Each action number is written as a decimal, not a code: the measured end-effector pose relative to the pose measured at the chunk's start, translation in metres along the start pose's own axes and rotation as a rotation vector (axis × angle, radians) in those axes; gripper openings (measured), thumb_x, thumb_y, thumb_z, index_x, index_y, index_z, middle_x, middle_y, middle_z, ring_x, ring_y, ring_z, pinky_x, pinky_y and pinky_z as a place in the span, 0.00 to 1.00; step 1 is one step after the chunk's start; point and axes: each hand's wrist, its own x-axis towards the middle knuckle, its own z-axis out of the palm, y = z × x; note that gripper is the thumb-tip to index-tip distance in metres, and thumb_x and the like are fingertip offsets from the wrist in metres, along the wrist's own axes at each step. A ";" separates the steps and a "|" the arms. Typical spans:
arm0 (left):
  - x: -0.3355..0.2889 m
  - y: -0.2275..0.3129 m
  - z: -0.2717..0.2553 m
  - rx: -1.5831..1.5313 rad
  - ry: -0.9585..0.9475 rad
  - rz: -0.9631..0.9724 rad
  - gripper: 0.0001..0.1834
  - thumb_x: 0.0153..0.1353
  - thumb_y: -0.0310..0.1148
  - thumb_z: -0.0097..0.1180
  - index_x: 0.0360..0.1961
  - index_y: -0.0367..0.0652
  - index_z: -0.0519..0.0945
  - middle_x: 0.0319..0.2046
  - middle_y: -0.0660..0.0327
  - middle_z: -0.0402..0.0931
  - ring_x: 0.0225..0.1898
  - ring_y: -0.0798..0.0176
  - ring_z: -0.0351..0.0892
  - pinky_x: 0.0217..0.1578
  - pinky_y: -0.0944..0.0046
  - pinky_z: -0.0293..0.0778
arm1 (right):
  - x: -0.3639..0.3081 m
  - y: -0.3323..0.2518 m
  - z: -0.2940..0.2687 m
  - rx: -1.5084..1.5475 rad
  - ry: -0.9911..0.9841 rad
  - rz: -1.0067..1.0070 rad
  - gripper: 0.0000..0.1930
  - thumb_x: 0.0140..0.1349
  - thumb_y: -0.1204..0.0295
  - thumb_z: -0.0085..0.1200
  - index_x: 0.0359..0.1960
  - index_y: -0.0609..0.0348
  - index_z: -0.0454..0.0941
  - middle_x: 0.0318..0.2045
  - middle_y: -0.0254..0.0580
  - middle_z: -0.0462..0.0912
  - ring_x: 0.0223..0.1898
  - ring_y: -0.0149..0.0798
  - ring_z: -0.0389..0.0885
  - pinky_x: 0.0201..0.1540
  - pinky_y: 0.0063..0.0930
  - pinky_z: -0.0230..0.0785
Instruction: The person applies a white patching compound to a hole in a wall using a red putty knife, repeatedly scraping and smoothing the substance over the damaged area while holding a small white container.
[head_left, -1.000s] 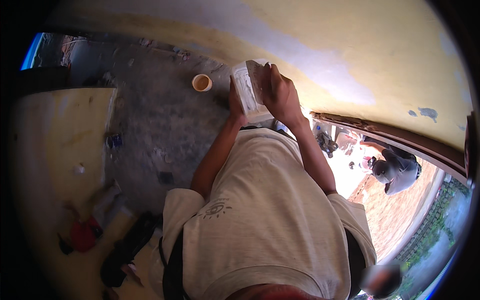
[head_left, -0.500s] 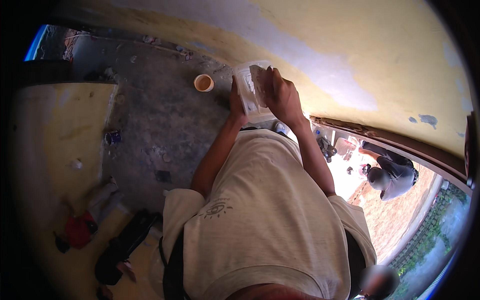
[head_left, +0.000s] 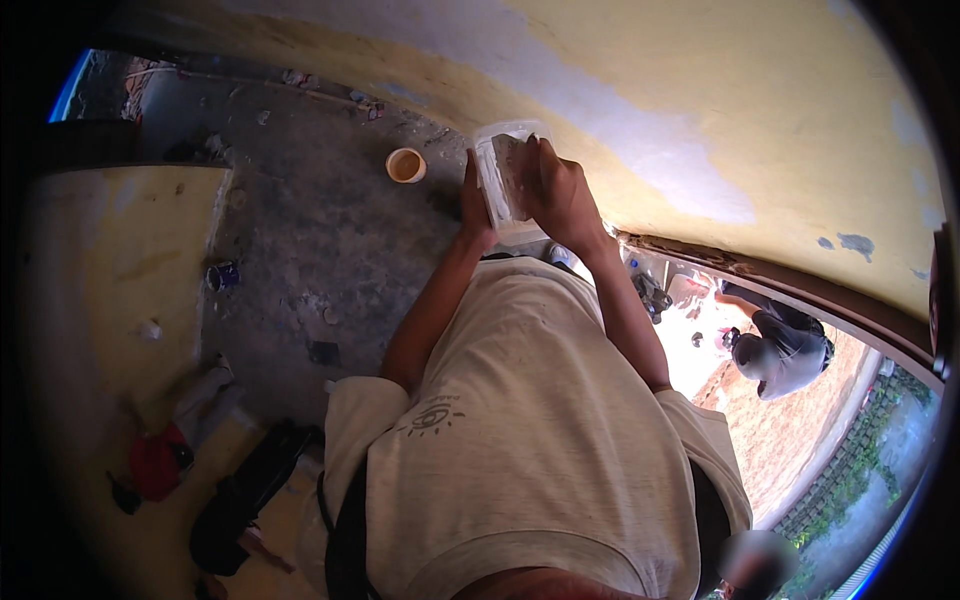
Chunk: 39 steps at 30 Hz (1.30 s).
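Both of my hands are raised in front of my chest around a clear plastic container (head_left: 503, 172) held upright on edge. My left hand (head_left: 474, 203) grips its left side and lower edge. My right hand (head_left: 562, 192) wraps over its right side and front, the fingers covering part of it. What is inside the container is hidden. A small round orange cup (head_left: 405, 165) stands on the grey concrete floor just left of the container.
A yellow and white patchy wall (head_left: 700, 110) rises ahead. Below at the right, another person (head_left: 785, 350) in grey crouches on reddish ground. A red thing (head_left: 155, 465), dark shoes (head_left: 245, 495) and scattered debris lie at the lower left.
Both hands with the container have stayed together and shifted only slightly in the picture as my head moved. The grip looks the same.
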 end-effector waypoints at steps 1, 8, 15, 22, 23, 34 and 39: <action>0.000 0.001 0.002 -0.030 -0.012 0.028 0.39 0.71 0.67 0.28 0.67 0.47 0.68 0.57 0.59 0.75 0.56 0.57 0.77 0.55 0.55 0.76 | 0.000 -0.005 -0.002 0.054 0.032 0.003 0.14 0.61 0.78 0.51 0.47 0.68 0.66 0.25 0.68 0.80 0.32 0.69 0.81 0.34 0.59 0.73; 0.003 0.007 -0.011 -0.012 -0.021 0.034 0.43 0.69 0.70 0.28 0.68 0.47 0.66 0.61 0.57 0.73 0.60 0.55 0.75 0.59 0.53 0.73 | 0.006 0.000 0.006 -0.010 0.021 0.013 0.16 0.60 0.78 0.52 0.48 0.69 0.66 0.25 0.67 0.80 0.30 0.68 0.81 0.33 0.57 0.73; -0.006 0.014 -0.006 0.025 -0.026 0.008 0.41 0.69 0.71 0.28 0.66 0.50 0.69 0.56 0.60 0.76 0.56 0.59 0.78 0.53 0.54 0.78 | 0.005 0.011 0.022 -0.029 -0.067 0.013 0.14 0.63 0.76 0.51 0.47 0.69 0.67 0.25 0.64 0.80 0.29 0.67 0.81 0.31 0.54 0.73; -0.002 0.005 -0.018 -0.077 -0.155 -0.009 0.41 0.69 0.70 0.30 0.66 0.48 0.69 0.57 0.59 0.76 0.57 0.56 0.78 0.54 0.53 0.78 | -0.003 0.016 0.017 0.175 -0.024 0.067 0.15 0.63 0.75 0.52 0.50 0.69 0.69 0.26 0.63 0.82 0.31 0.65 0.83 0.33 0.49 0.76; -0.003 0.001 -0.015 -0.172 -0.219 -0.018 0.41 0.69 0.70 0.31 0.66 0.47 0.69 0.58 0.57 0.75 0.58 0.55 0.77 0.55 0.51 0.77 | -0.005 0.022 0.011 0.230 -0.023 0.048 0.12 0.66 0.74 0.52 0.47 0.68 0.71 0.28 0.55 0.84 0.30 0.53 0.85 0.32 0.41 0.77; 0.001 -0.027 -0.009 -0.152 -0.060 0.013 0.42 0.69 0.68 0.33 0.69 0.45 0.65 0.63 0.53 0.70 0.63 0.49 0.72 0.64 0.45 0.69 | -0.039 0.045 -0.018 0.927 0.028 0.387 0.15 0.71 0.62 0.53 0.48 0.63 0.76 0.26 0.27 0.75 0.23 0.20 0.67 0.25 0.18 0.57; -0.005 -0.049 -0.002 -0.123 -0.007 -0.007 0.42 0.69 0.68 0.33 0.70 0.47 0.64 0.64 0.55 0.69 0.64 0.48 0.71 0.62 0.43 0.69 | -0.051 0.064 -0.029 1.217 0.137 0.390 0.09 0.70 0.68 0.54 0.48 0.58 0.74 0.32 0.29 0.79 0.26 0.20 0.72 0.27 0.18 0.61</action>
